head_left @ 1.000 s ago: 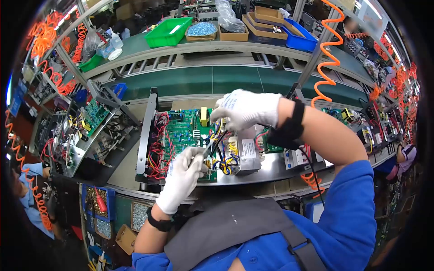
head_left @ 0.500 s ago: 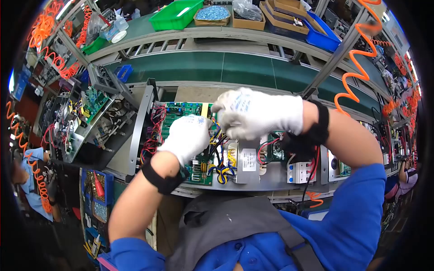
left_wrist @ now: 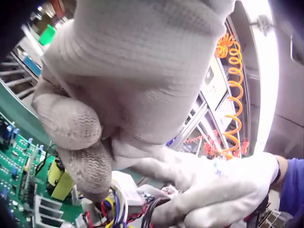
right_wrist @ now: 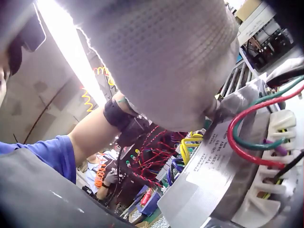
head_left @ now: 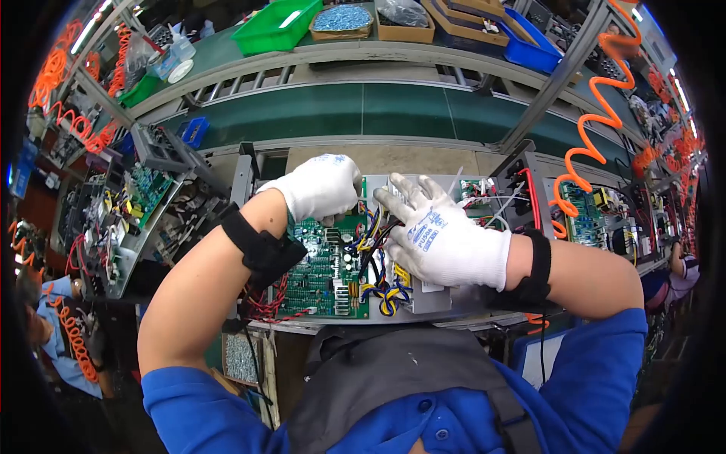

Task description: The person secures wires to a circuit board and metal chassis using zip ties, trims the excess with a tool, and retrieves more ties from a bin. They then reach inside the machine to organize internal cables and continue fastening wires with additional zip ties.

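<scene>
My left hand [head_left: 325, 188], in a white glove, is curled over the far part of a green circuit board [head_left: 314, 261]. In the left wrist view its bent fingers [left_wrist: 88, 171] grip a thin pale cable tie [left_wrist: 50, 64], one end sticking out past the knuckles. My gloved right hand [head_left: 439, 231] lies palm down with fingers spread over a metal-cased transformer [right_wrist: 209, 166] with a printed label. Its thumb side is right by a bundle of black, yellow and blue wires [head_left: 369, 234], which partly hides under the glove. More yellow and blue wires [head_left: 387, 299] loop near the board's front.
A green conveyor belt [head_left: 408, 113] runs behind the chassis. Beyond it stand a green bin [head_left: 276, 26] and a box of small blue parts [head_left: 342, 21]. An orange coiled hose [head_left: 594, 121] hangs at the right. Another board assembly [head_left: 140, 200] leans at the left.
My left hand has moved from the front of the board to its far side, forearm now across the left. My right hand has gone from bent fingers over the wires to spread fingers.
</scene>
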### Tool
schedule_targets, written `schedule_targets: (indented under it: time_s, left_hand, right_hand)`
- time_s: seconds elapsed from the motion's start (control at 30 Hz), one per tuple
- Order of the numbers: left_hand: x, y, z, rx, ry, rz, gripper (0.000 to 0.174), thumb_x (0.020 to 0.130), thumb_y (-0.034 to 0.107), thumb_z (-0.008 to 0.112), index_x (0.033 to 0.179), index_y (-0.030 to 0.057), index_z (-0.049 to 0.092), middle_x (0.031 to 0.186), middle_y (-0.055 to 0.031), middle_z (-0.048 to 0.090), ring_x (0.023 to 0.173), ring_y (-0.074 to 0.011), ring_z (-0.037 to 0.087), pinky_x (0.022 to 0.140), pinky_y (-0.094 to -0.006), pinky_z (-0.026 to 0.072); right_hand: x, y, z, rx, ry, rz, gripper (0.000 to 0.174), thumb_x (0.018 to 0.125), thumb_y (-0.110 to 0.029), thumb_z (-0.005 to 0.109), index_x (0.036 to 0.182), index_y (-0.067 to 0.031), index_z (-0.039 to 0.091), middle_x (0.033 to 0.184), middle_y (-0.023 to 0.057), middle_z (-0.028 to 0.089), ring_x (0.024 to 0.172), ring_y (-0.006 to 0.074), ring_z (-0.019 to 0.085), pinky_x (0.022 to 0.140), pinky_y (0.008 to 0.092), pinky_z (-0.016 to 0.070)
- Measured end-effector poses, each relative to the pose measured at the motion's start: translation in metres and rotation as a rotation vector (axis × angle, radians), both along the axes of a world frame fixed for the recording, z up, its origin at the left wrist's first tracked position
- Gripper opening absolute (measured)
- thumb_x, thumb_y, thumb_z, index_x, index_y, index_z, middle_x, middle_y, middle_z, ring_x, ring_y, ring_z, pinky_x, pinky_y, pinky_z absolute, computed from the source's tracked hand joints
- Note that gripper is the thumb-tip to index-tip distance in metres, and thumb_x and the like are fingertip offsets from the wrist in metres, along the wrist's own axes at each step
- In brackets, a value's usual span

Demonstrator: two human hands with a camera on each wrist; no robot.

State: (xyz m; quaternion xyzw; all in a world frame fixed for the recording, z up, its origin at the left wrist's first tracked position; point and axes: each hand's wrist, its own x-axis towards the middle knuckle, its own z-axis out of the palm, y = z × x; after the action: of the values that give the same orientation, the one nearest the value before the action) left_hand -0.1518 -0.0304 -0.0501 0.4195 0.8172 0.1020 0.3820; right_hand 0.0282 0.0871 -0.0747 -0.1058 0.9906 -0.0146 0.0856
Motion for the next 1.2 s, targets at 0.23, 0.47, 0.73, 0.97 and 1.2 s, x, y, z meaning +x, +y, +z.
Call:
schedule_targets:
  time_s: [0.23, 0.47, 0.73, 0.97, 1.2]
  left_hand:
    - [0.000, 0.018, -0.023, -0.074, -0.158, -0.087, 0.022, 0.084, 0.007, 0.054, 0.100, 0.0013, 0.068, 0.073, -0.0092, 0.070, 0.055, -0.0170, 0.067, 0.049, -0.0276, 0.0548]
    - [-0.002, 0.002, -0.035, -0.129, -0.551, -0.018, 0.016, 0.094, 0.013, 0.055, 0.082, 0.0048, 0.061, 0.074, -0.0076, 0.068, 0.051, -0.0094, 0.064, 0.038, -0.0190, 0.0486]
    - [-0.010, 0.001, -0.054, -0.008, -0.535, -0.226, 0.014, 0.095, 0.011, 0.052, 0.089, 0.0043, 0.062, 0.072, -0.0039, 0.067, 0.051, -0.0070, 0.062, 0.042, -0.0183, 0.0465]
    - [0.009, -0.016, -0.027, 0.464, 0.135, -0.442, 0.014, 0.091, 0.012, 0.056, 0.096, 0.0020, 0.064, 0.076, -0.0056, 0.068, 0.056, -0.0108, 0.065, 0.051, -0.0224, 0.0503]
    - [-0.002, -0.017, -0.031, 0.157, -0.824, -0.252, 0.019, 0.097, 0.020, 0.058, 0.097, 0.0019, 0.064, 0.082, -0.0056, 0.070, 0.055, -0.0065, 0.061, 0.049, -0.0190, 0.0477]
  right_hand:
    - [0.006, -0.019, 0.003, -0.017, 0.013, -0.159, 0.044, 0.093, -0.035, 0.049, 0.106, 0.0010, 0.069, 0.150, 0.0200, 0.035, 0.143, 0.0369, 0.024, 0.114, 0.0549, 0.0213]
    - [0.007, -0.028, -0.009, -0.036, 0.088, -0.314, 0.046, 0.090, -0.034, 0.051, 0.112, 0.0028, 0.067, 0.151, 0.0203, 0.034, 0.143, 0.0359, 0.025, 0.114, 0.0543, 0.0194]
    - [-0.013, -0.029, -0.026, -0.153, 0.080, -0.425, 0.031, 0.078, -0.029, 0.065, 0.087, -0.0007, 0.072, 0.141, 0.0197, 0.046, 0.137, 0.0402, 0.033, 0.111, 0.0551, 0.0238]
    - [0.002, -0.015, -0.016, -0.395, 0.126, -0.322, 0.023, 0.081, -0.024, 0.062, 0.084, -0.0038, 0.071, 0.129, 0.0178, 0.054, 0.129, 0.0387, 0.044, 0.111, 0.0541, 0.0274]
    - [0.008, 0.005, -0.022, -0.534, 0.138, -0.197, 0.022, 0.085, -0.021, 0.062, 0.095, -0.0032, 0.071, 0.125, 0.0138, 0.058, 0.125, 0.0330, 0.046, 0.109, 0.0460, 0.0305]
